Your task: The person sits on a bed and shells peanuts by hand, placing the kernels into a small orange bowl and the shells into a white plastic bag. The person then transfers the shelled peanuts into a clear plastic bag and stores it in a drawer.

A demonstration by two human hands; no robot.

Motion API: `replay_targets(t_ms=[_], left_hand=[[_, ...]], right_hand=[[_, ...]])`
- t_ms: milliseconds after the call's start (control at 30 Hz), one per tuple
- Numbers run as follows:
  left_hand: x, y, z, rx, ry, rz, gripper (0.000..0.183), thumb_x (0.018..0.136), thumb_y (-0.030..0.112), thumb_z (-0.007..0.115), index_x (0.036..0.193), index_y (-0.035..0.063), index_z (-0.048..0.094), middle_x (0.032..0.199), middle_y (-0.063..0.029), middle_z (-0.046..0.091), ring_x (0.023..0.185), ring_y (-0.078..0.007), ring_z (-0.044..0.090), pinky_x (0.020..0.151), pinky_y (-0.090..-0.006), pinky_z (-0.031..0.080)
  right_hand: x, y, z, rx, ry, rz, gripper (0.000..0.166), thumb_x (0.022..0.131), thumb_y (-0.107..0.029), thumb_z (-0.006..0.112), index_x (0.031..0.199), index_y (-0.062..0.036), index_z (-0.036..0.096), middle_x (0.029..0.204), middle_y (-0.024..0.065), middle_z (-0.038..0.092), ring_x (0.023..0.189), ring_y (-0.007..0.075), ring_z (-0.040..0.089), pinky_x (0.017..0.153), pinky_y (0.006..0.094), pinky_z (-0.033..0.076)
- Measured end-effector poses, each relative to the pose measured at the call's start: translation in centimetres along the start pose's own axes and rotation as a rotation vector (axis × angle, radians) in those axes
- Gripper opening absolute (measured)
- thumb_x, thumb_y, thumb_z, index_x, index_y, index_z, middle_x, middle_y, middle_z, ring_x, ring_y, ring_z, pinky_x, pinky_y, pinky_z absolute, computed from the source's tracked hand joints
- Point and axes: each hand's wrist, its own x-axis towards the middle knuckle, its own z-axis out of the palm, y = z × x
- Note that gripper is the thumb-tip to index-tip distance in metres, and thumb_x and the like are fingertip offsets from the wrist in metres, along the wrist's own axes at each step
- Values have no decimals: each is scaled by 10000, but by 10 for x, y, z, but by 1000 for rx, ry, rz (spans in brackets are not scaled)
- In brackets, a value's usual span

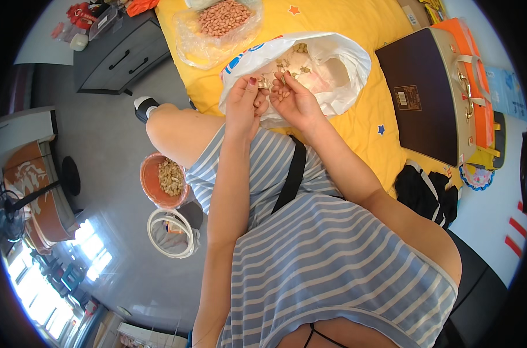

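My left hand (242,103) pinches a pale broken peanut shell (263,81) between thumb and fingers. Close beside it, my right hand (302,104) holds a small peanut piece at its fingertips, and several shelled peanut kernels (282,93) rest against its curled fingers. Both hands are over the near side of a wide-mouthed white plastic bag (355,56). Inside the bag lie a few unshelled peanuts (300,48) and loose bits. Beyond it, a clear plastic bag (187,45) holds a heap of pink-skinned peanut kernels (224,18).
The bags rest on a yellow bedspread (368,130). An orange bucket (148,182) of peanut shells (171,177) and a white-rimmed bin (150,235) stand on the grey floor to the left. A large dark box (420,87) is at the right, near black clothing (424,193). A grey drawer cabinet (124,61) stands far left.
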Motion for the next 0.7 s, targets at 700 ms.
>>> replay_targets(t_ms=[700], left_hand=[[12, -15, -13, -266, 39, -20, 150, 1005, 193, 493, 988, 47, 526, 888, -61, 568, 732, -110, 516, 618, -244, 455]], right_hand=[[-19, -9, 38, -1537, 43, -527, 182, 867, -203, 642, 915, -30, 669, 674, 116, 616, 592, 207, 559, 574, 331, 446]])
